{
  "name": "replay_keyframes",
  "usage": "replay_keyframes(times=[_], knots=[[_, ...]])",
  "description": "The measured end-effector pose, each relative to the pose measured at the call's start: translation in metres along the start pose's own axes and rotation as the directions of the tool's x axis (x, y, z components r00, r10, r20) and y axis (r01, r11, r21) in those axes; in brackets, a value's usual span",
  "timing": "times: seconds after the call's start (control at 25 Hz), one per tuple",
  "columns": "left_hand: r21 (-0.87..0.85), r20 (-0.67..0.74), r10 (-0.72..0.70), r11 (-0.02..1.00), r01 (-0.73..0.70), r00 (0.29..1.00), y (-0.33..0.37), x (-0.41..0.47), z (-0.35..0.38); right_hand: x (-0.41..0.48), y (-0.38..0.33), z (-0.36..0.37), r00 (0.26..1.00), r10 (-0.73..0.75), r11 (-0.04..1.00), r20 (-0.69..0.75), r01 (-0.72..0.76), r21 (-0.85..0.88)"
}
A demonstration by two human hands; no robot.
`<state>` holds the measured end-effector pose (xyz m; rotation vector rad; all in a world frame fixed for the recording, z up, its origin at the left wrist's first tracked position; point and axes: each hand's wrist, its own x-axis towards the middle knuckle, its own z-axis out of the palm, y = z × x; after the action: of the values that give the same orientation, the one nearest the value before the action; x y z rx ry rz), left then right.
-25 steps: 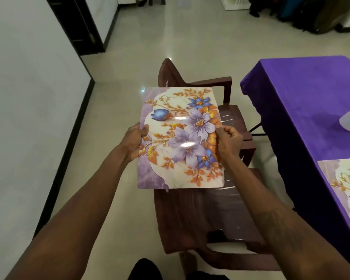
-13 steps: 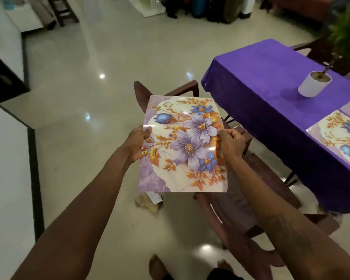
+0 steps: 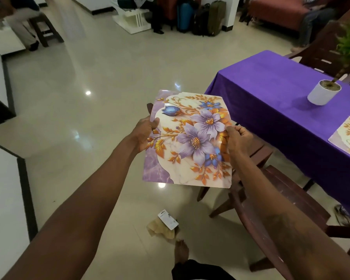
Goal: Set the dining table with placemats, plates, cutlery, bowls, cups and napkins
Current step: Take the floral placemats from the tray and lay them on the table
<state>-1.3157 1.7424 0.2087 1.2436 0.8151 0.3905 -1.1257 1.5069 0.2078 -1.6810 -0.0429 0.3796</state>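
The left hand [image 3: 144,134] grips one long edge of a glossy rectangular placemat printed with lilac and blue flowers and orange leaves [image 3: 188,138], with the thumb on top and the fingers beneath. The right hand [image 3: 237,141] pinches the opposite edge between thumb and curled fingers. Both arms are stretched forward, and the placemat hangs in the air between the hands, printed side up, above the shiny cream tiled floor [image 3: 89,77] and clear of the table.

At five o'clock from the placemat, under the right forearm, stands a dark brown wooden chair [image 3: 287,195]. At two to three o'clock is the table, covered with a purple cloth [image 3: 271,102]. On it, at two o'clock, stands a white round pot holding a green plant [image 3: 322,93]. At three o'clock, a second floral placemat [image 3: 348,136] lies flat near the table's front edge.

At six o'clock, crumpled pale packaging with a white card tag [image 3: 166,223] lies on the floor, and just below it is the person's bare foot [image 3: 181,253]. Far off at twelve o'clock, several upright suitcases [image 3: 200,17] stand beside a low white stand [image 3: 133,19].
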Motion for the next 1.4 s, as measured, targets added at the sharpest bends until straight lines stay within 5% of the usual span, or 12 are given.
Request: replay_keyframes(times=[0.6, 0.96, 1.4], knots=[[0.126, 0.281, -0.118, 0.988, 0.086, 0.952, 0.083, 0.264, -0.083, 0.093, -0.023, 0.191, 0.950, 0.056, 0.997, -0.307, -0.036, 0.071], [0.291, 0.478, -0.212, 0.954, 0.074, 0.853, 0.145, 0.442, -0.128, 0.137, -0.043, 0.324, 0.829, 0.152, 0.982, -0.538, -0.067, 0.175], [0.458, 0.694, -0.362, 0.889, 0.006, 0.622, 0.167, 0.634, -0.026, 0.258, -0.036, 0.371, 0.590, 0.243, 0.963, -0.770, -0.055, 0.263]])
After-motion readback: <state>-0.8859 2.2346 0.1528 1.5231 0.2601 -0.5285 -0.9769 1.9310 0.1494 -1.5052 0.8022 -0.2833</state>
